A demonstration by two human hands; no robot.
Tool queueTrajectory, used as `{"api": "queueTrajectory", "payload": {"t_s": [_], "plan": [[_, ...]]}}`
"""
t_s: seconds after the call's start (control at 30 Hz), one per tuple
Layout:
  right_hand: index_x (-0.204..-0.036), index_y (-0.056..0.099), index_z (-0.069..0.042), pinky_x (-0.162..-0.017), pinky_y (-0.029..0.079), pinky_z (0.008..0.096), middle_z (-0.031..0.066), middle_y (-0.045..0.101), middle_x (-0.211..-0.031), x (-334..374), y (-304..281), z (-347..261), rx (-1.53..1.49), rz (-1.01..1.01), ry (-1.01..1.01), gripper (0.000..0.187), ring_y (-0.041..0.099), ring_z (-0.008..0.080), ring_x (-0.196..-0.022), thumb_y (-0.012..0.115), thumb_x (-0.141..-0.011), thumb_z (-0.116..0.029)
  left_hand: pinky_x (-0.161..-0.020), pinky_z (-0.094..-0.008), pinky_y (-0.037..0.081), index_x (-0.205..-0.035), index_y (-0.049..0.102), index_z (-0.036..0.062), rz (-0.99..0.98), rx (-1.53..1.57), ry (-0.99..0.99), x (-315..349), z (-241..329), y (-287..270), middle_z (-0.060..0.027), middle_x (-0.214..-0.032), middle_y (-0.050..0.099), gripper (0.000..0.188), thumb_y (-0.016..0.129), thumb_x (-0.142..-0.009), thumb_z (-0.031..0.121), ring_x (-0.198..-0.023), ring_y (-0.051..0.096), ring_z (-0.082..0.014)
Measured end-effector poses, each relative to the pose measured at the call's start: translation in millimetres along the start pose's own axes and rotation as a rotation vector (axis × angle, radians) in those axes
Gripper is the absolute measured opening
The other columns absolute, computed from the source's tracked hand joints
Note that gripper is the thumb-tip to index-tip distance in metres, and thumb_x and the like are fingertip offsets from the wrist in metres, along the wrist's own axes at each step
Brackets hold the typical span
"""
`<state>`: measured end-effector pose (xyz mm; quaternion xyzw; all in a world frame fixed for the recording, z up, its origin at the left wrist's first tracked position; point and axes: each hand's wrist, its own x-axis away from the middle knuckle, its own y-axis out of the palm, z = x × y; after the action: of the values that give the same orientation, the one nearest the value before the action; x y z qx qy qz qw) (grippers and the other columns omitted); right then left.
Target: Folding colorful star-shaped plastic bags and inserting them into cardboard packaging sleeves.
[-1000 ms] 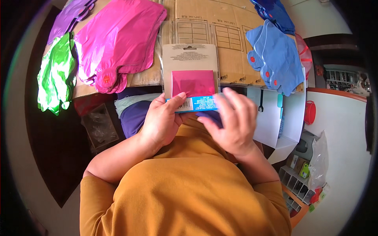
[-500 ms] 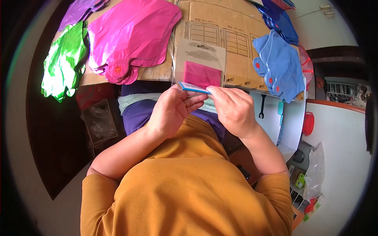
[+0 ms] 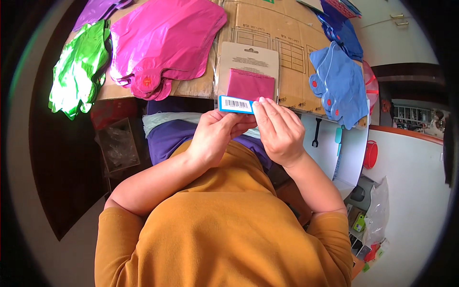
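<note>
My left hand (image 3: pixel 213 138) and my right hand (image 3: pixel 281 131) meet above the near edge of the cardboard. Between them they hold a small white barcode label (image 3: pixel 236 104) with a blue border. The left thumb and fingers are at its lower edge, and the right fingertips pinch its right end. Right behind it lies a backing card (image 3: pixel 251 56) with a hang hole and small print. On that card sits a folded pink packet (image 3: pixel 251 85), whose lower edge is partly covered by the label and my right fingers.
Flat cardboard (image 3: pixel 294 76) covers the work surface. Pink foil balloons (image 3: pixel 167 43) and green foil balloons (image 3: pixel 79 69) lie at the left, blue foil balloons (image 3: pixel 342 83) at the right. Below the right edge are a white box (image 3: pixel 325 143) and a red basket (image 3: pixel 370 154).
The label has tipped up, so its barcode face now shows instead of its thin edge. My left fingers have curled in beneath it, and the right fingers have moved onto its end.
</note>
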<state>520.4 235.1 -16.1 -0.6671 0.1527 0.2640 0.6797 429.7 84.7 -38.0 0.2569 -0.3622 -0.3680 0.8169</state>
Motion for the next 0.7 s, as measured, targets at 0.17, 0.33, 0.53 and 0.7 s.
{"api": "queueTrajectory", "payload": {"t_s": [0.17,0.33,0.53,0.7], "plan": [[-0.103,0.068,0.001,-0.074,0.052,0.0351,0.0113,0.065,-0.095,3,-1,-3,0.033,0.029,0.018,0.026,0.064,0.0252,-0.086,0.061,-0.082,-0.011,-0.094,-0.0328,0.049,-0.112,0.062,-0.0009,-0.066,0.054,-0.011,4,4,-13,-0.01,-0.109,0.067,0.023,0.052,-0.095,0.012,-0.105,0.064,-0.019],[-0.104,0.07,-0.004,-0.074,0.047,0.0362,0.0063,0.061,-0.096,9,1,-5,0.022,0.013,0.053,0.028,0.059,0.0233,-0.086,0.068,-0.076,-0.007,-0.098,-0.0404,0.049,-0.115,0.058,-0.0022,-0.079,0.14,0.04,4,5,-25,-0.0143,-0.111,0.066,0.025,0.05,-0.098,0.015,-0.103,0.065,-0.0256],[-0.1,0.069,-0.004,-0.075,0.045,0.0378,0.0069,0.06,-0.096,7,-7,-13,-0.104,0.02,0.264,0.024,0.056,0.025,-0.083,0.07,-0.076,-0.01,-0.094,-0.0379,0.052,-0.108,0.061,-0.0022,0.021,0.029,0.064,0,-6,-22,-0.0135,-0.106,0.067,0.018,0.052,-0.098,0.011,-0.097,0.067,-0.0232],[-0.104,0.061,-0.001,-0.066,0.047,0.032,0.0086,0.059,-0.094,25,5,-20,-0.436,0.184,0.862,0.027,0.056,0.0186,-0.075,0.072,-0.079,-0.007,-0.092,-0.0368,0.053,-0.107,0.061,-0.0025,0.009,-0.078,0.159,1,-9,-17,-0.013,-0.104,0.068,0.02,0.052,-0.099,0.013,-0.096,0.066,-0.022]]}}
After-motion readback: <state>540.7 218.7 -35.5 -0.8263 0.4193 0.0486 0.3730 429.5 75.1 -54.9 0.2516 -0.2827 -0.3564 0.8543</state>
